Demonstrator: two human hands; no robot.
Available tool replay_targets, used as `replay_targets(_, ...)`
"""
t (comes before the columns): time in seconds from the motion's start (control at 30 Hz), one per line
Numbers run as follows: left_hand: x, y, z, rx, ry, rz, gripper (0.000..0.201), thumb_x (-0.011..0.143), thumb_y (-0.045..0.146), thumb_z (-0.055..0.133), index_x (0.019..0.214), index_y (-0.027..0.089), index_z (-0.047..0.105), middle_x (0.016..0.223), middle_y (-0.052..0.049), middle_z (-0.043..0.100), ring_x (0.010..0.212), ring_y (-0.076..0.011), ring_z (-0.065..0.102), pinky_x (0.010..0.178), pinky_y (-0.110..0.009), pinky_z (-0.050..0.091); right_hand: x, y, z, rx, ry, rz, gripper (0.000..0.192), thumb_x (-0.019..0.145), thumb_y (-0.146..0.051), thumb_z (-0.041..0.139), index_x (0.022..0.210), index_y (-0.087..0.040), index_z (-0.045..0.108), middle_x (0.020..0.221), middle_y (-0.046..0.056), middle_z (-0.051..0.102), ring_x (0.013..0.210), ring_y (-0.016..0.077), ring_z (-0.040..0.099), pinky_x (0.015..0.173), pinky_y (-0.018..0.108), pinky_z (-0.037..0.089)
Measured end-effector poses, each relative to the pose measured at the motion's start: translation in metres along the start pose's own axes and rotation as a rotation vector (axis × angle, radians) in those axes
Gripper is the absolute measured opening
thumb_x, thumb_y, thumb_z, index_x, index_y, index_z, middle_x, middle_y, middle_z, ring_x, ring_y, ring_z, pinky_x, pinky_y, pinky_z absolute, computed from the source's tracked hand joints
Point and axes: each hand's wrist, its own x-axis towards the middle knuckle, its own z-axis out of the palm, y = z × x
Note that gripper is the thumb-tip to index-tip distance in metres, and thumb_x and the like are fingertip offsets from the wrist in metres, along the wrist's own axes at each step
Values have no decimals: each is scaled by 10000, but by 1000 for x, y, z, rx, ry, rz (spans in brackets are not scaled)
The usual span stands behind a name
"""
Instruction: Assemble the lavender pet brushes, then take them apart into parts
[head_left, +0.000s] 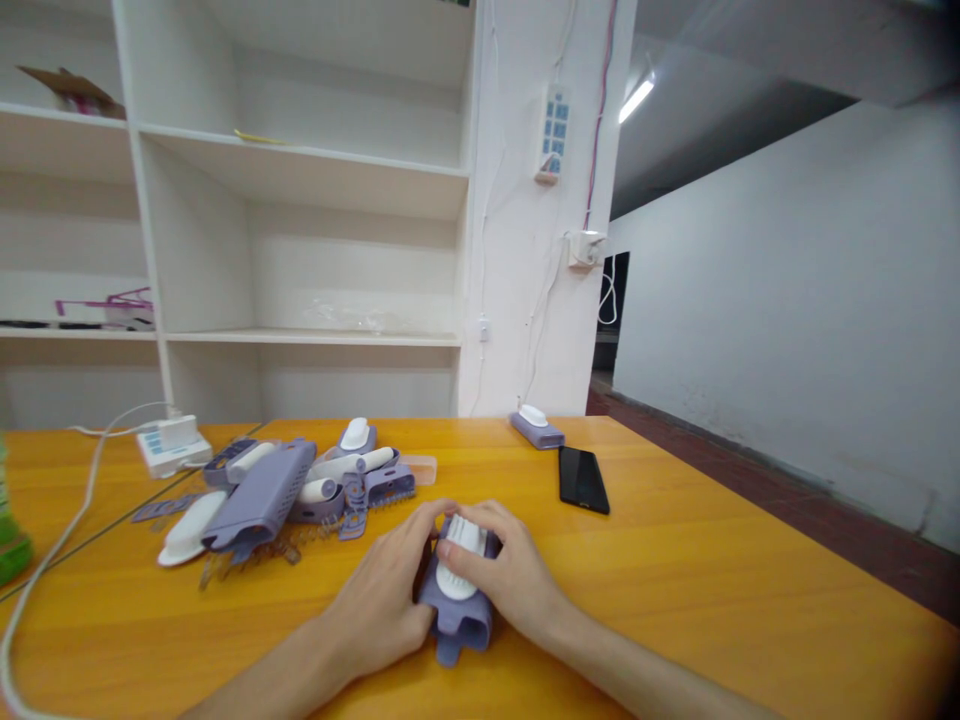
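Matt lilac plastic casing (459,610); glossy orange wood-look table (712,600); glossy black phone (583,478).

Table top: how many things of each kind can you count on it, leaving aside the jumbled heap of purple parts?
Purple-and-white piece held by left hand and right hand: 1
Purple-and-white piece lying alone: 1
Black phone: 1
White power strip: 1
Total: 4

hands: left (386,600), right (510,575) | gripping purple-white part (457,590) | orange table (712,600)
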Motion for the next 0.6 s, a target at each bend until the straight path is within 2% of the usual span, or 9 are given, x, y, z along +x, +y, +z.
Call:
replay_targets(0.17,-1,-1,1,16,-2,-2,890,576,-8,508,1400,295,357,1348,-54,591,1187,-256,590,1023,-388,461,1,-1,-2,40,7,14,255,842,-440,757,934,-205,788,884,17,633,868,197,618,779,296,460)
replay_targets(0.3,-1,-5,2,27,-1,-9,914,572,-6,503,1422,288,342,1415,-67,554,1251,-263,560,1064,-405,440,1,-3,-3,70,-10,4,260,862,-447,739,875,-192,788,878,19,636,865,193,624,771,290,457)
replay_targets(0.6,-2,-5,2,40,-4,-27,933,562,5,509,1443,261,345,1445,-79,554,1279,-272,556,1087,-417,436,2,-7,-6,114,-44,19,325,891,-503,691,898,-198,804,864,24,617,847,194,606,757,296,458)
